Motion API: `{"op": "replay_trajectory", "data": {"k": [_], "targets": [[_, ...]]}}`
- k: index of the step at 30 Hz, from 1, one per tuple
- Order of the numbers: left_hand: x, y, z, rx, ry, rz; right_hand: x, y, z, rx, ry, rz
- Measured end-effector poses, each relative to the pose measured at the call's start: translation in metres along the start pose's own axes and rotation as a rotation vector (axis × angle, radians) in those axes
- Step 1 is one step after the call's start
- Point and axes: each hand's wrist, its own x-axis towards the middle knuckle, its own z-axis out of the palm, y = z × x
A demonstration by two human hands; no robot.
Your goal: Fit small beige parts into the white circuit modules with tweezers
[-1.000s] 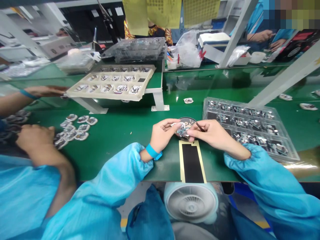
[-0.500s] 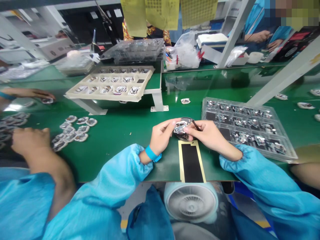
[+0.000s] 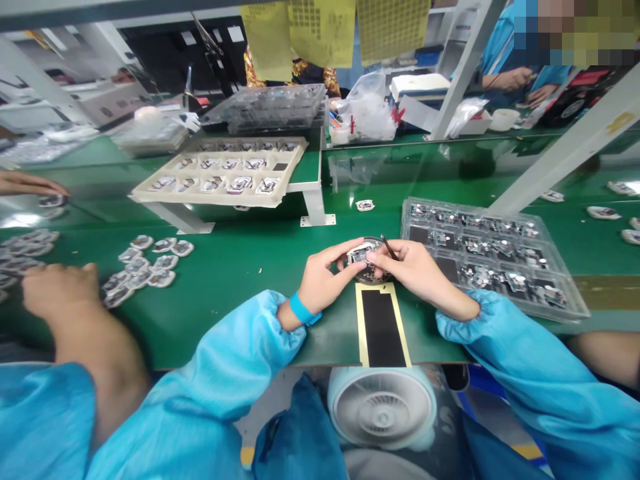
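Note:
My left hand (image 3: 323, 277) grips the left side of a small white-rimmed electronic assembly (image 3: 358, 254), its thumb pressed along the near edge. Under and around that piece shows a round dark disc (image 3: 371, 275), partly hidden by my fingers. My right hand (image 3: 415, 270) is closed on a slim black tool (image 3: 389, 247) that sticks up between its fingers; the tool's tip is hidden. The right thumb touches the assembly. Just below both hands, a black rectangular pad (image 3: 383, 327) with a yellow border lies at the table's front edge.
A clear plastic tray (image 3: 500, 305) of circuit boards lies to the right. A cream tray (image 3: 210, 195) of parts sits on a raised stand at left. White-rimmed pieces (image 3: 140, 270) are clustered on the green table (image 3: 235, 320). A co-worker's forearm (image 3: 93, 327) rests at the left.
My left thumb has moved down and right along the assembly's near edge. At the far left, a co-worker's hand has drawn left with a piece. The camera view has shifted slightly.

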Motion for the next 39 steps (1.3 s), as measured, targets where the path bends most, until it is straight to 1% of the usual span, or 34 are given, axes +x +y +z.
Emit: {"op": "replay_trajectory", "data": {"k": [3,5,8,11,13,16,18,23,26,33,37,39], "targets": [[0.0,0.004,0.003,-0.236,-0.042,-0.145,0.002,0.004,0.003,0.043,0.088,-0.1],[0.0,0.007,0.004,-0.373,-0.074,-0.209,0.003,0.004,0.006,0.057,0.096,-0.137],[0.0,0.009,0.005,-0.473,-0.096,-0.257,0.002,0.004,0.008,0.051,0.088,-0.149],[0.003,0.009,0.004,-0.518,-0.115,-0.309,-0.002,0.003,0.007,-0.023,0.14,-0.221],[0.004,0.01,0.002,-0.524,-0.118,-0.342,-0.004,0.002,0.003,-0.171,0.159,-0.348],[0.006,0.01,0.0,-0.514,-0.116,-0.353,-0.005,0.004,-0.002,-0.416,0.11,-0.6],[0.006,0.01,-0.001,-0.509,-0.121,-0.346,-0.003,0.006,-0.003,-0.481,0.099,-0.695],[0.005,0.006,-0.003,-0.474,-0.141,-0.329,-0.001,0.011,-0.003,-0.503,0.131,-0.707],[0.005,0.006,-0.003,-0.457,-0.159,-0.325,-0.002,0.014,-0.005,-0.571,0.136,-0.722],[0.005,0.01,-0.005,-0.451,-0.171,-0.351,-0.005,0.014,-0.013,-0.799,0.064,-0.801],[0.005,0.01,-0.005,-0.423,-0.181,-0.33,-0.004,0.012,-0.015,-0.84,0.03,-0.81],[0.004,0.009,-0.004,-0.365,-0.17,-0.295,-0.004,0.012,-0.015,-0.831,0.023,-0.819]]}}
